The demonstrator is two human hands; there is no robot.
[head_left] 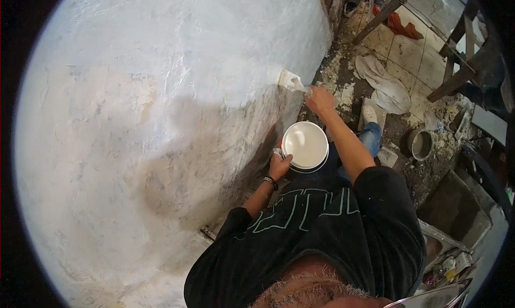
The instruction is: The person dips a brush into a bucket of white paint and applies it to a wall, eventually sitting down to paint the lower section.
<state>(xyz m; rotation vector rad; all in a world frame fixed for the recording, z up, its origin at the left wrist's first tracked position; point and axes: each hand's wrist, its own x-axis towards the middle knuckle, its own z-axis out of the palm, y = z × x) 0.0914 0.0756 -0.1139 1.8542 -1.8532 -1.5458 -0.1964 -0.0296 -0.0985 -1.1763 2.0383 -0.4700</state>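
A white bucket (306, 145) with whitish liquid inside is held in front of my body. My left hand (280, 165) grips its left rim, thumb over the edge. Out to the upper right, my right hand (322, 100) is closed round the handle of a wide brush (291, 81). The brush head, coated in white, is at the wall (188, 50), near its right edge. The wall's upper part looks wet and white; a greyish-brown rough patch (188, 179) shows lower down.
On the dirty tiled floor (403, 53) lie a pale cloth (382, 85) and a red cloth (399, 26). A round pan (420, 144) and a large rectangular tub (456, 211) stand at the right. Wooden legs (389, 10) rise at the upper right.
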